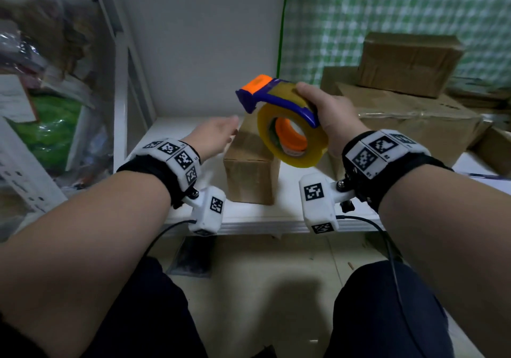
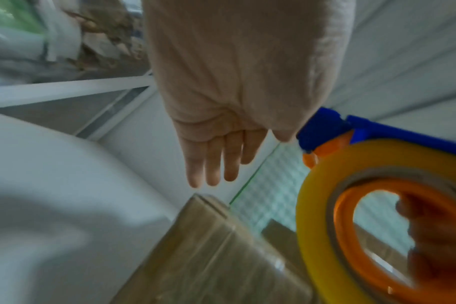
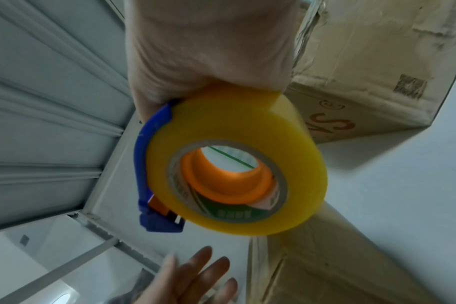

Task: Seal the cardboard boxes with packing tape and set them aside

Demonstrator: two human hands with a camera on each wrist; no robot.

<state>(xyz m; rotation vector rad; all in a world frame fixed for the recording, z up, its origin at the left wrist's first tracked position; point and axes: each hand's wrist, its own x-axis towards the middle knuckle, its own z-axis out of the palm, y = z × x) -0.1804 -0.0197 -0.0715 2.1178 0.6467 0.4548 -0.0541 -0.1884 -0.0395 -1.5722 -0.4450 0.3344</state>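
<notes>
A small cardboard box (image 1: 250,169) stands on the white shelf (image 1: 279,213), its top partly hidden behind the tape roll. My right hand (image 1: 329,119) grips a blue and orange tape dispenser (image 1: 276,94) with a yellow roll of packing tape (image 1: 294,143), held in the air above the box. The same roll (image 3: 237,164) fills the right wrist view, and the dispenser (image 2: 377,205) shows in the left wrist view. My left hand (image 1: 214,137) is open with straight fingers (image 2: 211,164), just left of the box's upper edge (image 2: 211,242); I cannot tell if it touches.
Larger cardboard boxes (image 1: 409,108) are stacked at the right back of the shelf, against a green checked wall. A white rack (image 1: 119,94) with bags and clutter stands at the left. Below the shelf edge are the floor and my knees.
</notes>
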